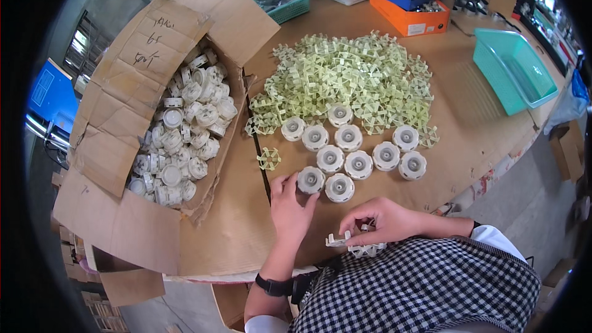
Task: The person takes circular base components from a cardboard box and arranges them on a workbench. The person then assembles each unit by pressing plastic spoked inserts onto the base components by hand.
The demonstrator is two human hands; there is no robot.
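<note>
Your left hand (292,206) has its thumb and fingers around a round white cap (311,180) on the brown table (394,194). Your right hand (383,219) grips pale, spiky pieces (337,241) by your checked apron (425,287).

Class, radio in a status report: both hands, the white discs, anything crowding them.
Left hand on a white disc. Right hand holding pale pronged pieces. Ten more discs close by. Pale green pile crowding their far side.
</note>
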